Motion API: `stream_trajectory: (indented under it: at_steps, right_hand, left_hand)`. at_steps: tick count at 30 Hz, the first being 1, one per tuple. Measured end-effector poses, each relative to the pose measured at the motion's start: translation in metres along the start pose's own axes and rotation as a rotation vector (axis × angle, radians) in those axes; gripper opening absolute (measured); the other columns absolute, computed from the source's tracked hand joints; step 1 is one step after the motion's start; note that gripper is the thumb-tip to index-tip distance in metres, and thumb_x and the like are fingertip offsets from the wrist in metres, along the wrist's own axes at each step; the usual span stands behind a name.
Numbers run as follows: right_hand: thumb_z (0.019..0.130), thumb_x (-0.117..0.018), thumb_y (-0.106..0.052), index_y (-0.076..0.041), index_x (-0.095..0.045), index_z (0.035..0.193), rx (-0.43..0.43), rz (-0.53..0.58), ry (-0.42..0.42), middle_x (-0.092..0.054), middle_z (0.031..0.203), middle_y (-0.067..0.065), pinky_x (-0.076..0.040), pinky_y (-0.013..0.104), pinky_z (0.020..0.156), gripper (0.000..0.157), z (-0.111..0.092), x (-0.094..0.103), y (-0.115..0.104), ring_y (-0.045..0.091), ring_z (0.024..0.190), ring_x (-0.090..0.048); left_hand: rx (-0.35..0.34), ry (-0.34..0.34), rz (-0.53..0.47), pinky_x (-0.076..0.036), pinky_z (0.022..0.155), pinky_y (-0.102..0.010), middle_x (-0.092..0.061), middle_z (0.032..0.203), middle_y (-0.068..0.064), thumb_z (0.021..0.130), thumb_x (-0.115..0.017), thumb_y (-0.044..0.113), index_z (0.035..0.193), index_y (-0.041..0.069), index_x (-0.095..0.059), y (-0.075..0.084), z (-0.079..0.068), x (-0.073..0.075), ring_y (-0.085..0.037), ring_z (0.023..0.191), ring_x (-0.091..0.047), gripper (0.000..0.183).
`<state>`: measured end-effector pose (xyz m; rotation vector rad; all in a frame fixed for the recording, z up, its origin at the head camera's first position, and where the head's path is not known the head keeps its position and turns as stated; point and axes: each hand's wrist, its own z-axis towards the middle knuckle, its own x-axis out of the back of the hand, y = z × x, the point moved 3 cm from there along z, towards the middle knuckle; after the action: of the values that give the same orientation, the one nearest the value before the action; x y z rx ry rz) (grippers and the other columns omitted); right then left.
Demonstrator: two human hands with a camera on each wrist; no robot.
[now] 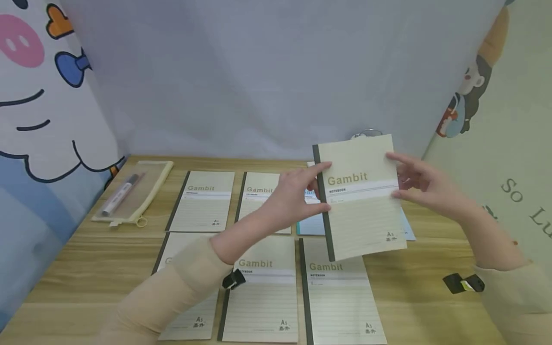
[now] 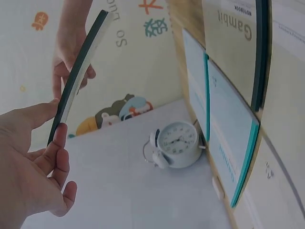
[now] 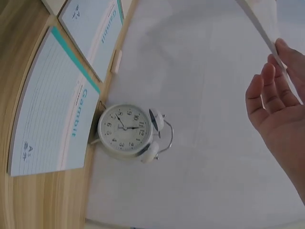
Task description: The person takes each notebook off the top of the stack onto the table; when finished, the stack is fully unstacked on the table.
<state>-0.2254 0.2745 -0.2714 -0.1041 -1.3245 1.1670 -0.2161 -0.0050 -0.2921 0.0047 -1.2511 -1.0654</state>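
A cream Gambit notebook (image 1: 362, 220) with a dark spine is held up above the table, slightly tilted. My left hand (image 1: 297, 194) pinches its spine edge between thumb and fingers. At the opposite edge, my right hand (image 1: 424, 184) grips it with the thumb and fingers. The left wrist view shows the notebook (image 2: 78, 71) nearly edge-on, bowed a little. Beneath it, several cream notebooks (image 1: 336, 306) lie in two rows. Two light-blue notebooks with teal spines, one nearer the right (image 3: 57, 109) and one beside it (image 3: 93, 33), are partly hidden in the head view.
A white twin-bell alarm clock (image 3: 125, 129) stands at the table's back edge, mostly behind the raised notebook in the head view. A mesh zip pouch (image 1: 151, 191) with a marker (image 1: 120, 194) lies at back left. A pale curtain (image 1: 267, 86) hangs behind the wooden table (image 1: 77, 287).
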Motion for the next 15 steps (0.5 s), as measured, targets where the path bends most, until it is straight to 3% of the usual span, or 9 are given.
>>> stream_trajectory:
  at_steps: [5, 10, 15]
  right_hand:
    - [0.073, -0.071, 0.014, -0.003, -0.031, 0.146, -0.022, -0.057, -0.04, -0.064, 0.088, -0.002, -0.045, 0.014, 0.069, 0.086, -0.028, 0.013, 0.012, 0.008, 0.071, -0.057]
    - [0.073, -0.074, 0.01, -0.002, -0.028, 0.147, -0.044, -0.103, -0.111, -0.064, 0.083, -0.002, -0.046, 0.015, 0.065, 0.088, -0.056, 0.013, 0.031, 0.008, 0.071, -0.055]
    - [0.078, -0.073, 0.001, -0.006, -0.024, 0.149, -0.148, -0.091, -0.194, -0.058, 0.076, -0.003, -0.044, 0.021, 0.061, 0.087, -0.084, 0.007, 0.047, 0.01, 0.07, -0.05]
  left_hand:
    - [0.022, -0.078, 0.022, -0.031, 0.097, -0.04, -0.062, 0.082, 0.014, 0.079, -0.077, 0.036, 0.146, 0.017, -0.035, 0.016, 0.001, -0.032, -0.006, 0.084, -0.047, 0.081]
    - [0.047, -0.147, 0.05, -0.029, 0.096, -0.036, -0.059, 0.08, 0.018, 0.077, -0.076, 0.041, 0.146, 0.019, -0.034, 0.024, -0.001, -0.065, -0.003, 0.081, -0.045, 0.084]
    - [0.084, -0.226, 0.066, -0.028, 0.095, -0.035, -0.053, 0.07, 0.024, 0.075, -0.078, 0.044, 0.145, 0.023, -0.035, 0.024, -0.002, -0.1, -0.001, 0.077, -0.044, 0.085]
